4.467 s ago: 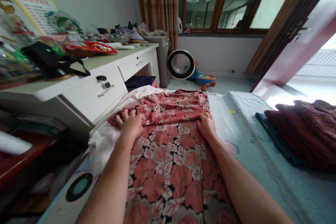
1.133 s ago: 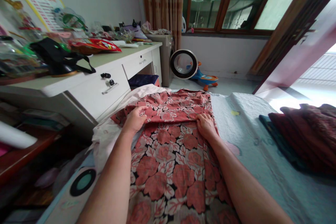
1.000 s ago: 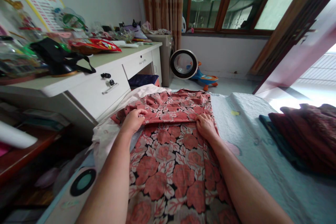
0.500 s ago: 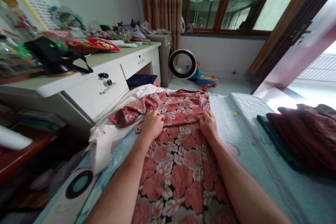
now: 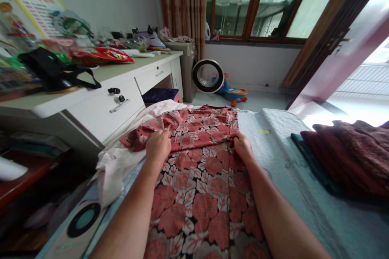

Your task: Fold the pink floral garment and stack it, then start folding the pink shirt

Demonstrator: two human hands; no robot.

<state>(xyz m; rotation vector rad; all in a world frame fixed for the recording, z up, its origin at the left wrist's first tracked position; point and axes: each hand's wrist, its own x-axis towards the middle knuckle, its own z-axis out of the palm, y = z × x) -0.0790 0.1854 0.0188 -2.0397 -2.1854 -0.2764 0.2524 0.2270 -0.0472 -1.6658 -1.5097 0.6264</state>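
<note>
A red floral garment (image 5: 209, 194) with grey leaves lies lengthwise over the bed, its far part doubled over in a crosswise fold. At the fold's left end, my left hand (image 5: 158, 146) is closed on the cloth, its fingertips partly hidden. My right hand (image 5: 242, 146) pinches the fold's right end. Beyond the hands, the far part of the garment is bunched toward the left. A whitish cloth (image 5: 114, 170) lies beside and partly beneath it on the left.
A light blue bed cover (image 5: 279, 162) spreads under the garment. Folded dark red and teal clothes (image 5: 349, 158) are stacked at right. A cluttered white desk (image 5: 91, 117) stands left. Past the bed are a washing machine with its round door (image 5: 208, 76) swung out and a blue ride-on toy (image 5: 234, 92).
My left hand has shifted left along the fold, widening the gap between my hands. My right hand keeps its grip at the right edge. The view has turned slightly.
</note>
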